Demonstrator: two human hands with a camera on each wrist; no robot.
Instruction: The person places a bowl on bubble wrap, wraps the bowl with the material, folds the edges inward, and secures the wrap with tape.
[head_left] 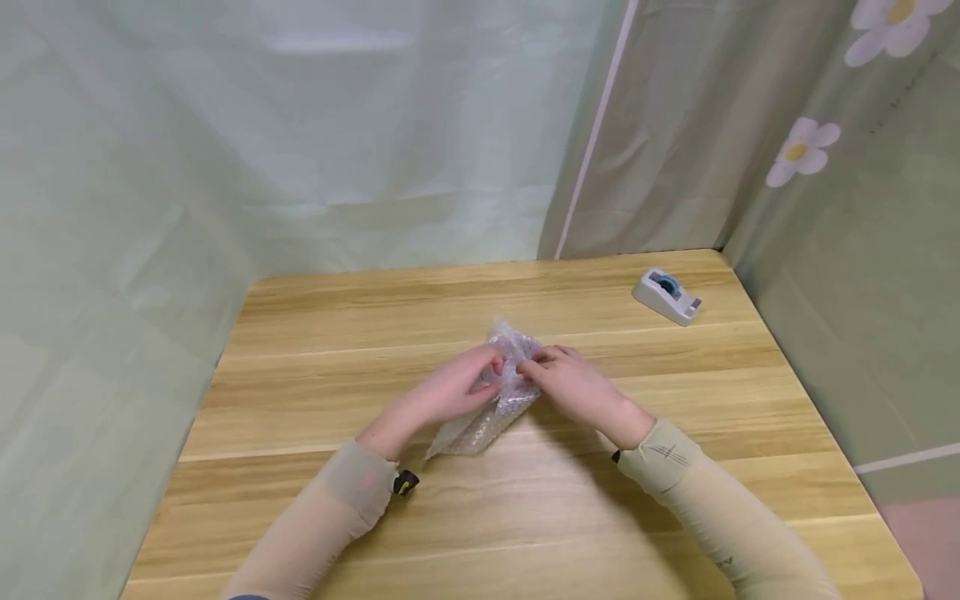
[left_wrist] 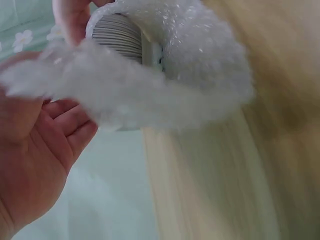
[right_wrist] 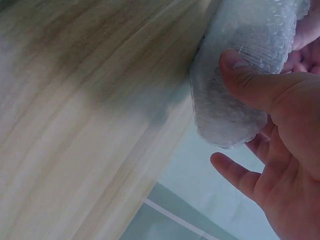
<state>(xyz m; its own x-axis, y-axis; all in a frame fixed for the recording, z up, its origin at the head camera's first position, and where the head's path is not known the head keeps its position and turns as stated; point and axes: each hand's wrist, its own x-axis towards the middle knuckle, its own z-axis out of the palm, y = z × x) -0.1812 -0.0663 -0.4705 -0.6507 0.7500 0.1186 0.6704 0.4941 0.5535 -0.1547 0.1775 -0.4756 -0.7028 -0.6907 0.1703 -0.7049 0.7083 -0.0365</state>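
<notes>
Left hand (head_left: pixel 453 387) grips loose flap of bubble wrap (head_left: pixel 480 432); fingertips hidden behind flap, which blurs in left wrist view. Right hand (head_left: pixel 576 385) grips wrapped bundle, thumb across near face, other fingers partly hidden behind. Wrap lies between hands, above table (head_left: pixel 262 375). Inside, ridged grey object (left_wrist: pixel 117 36) shows through open end; rest covered, identity unclear. Each wrist view cuts off its own hand at edge. Tape dispenser (head_left: pixel 666 296) beyond right hand, apart.
</notes>
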